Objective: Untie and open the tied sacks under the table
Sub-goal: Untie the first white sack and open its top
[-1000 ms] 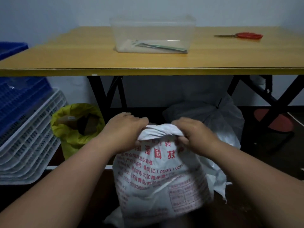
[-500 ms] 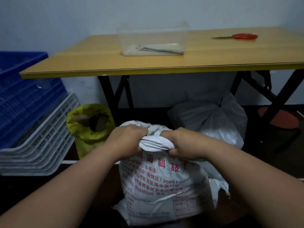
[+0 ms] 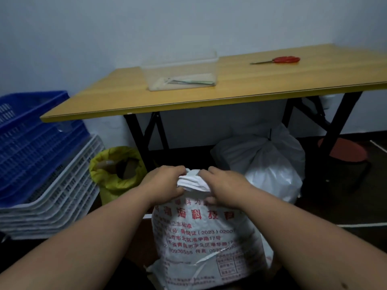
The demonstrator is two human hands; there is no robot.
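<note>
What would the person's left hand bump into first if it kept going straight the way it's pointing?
The left hand points rightward, gripping the printed sack's bunched top. Going on, it would likely meet the right hand just across that bunch, though depth is hard to judge.

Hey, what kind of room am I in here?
Probably a storeroom or back workroom: stacked blue and white plastic crates, tied white plastic sacks under a bare wooden folding table.

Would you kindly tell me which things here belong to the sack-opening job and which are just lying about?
Job:
- white woven sack with red print, bunched neck gripped by left hand and right hand
- white plastic sack tied with a black tie

Lying about:
- red-handled scissors
- clear plastic tub
- open yellow sack
- blue crates
</note>
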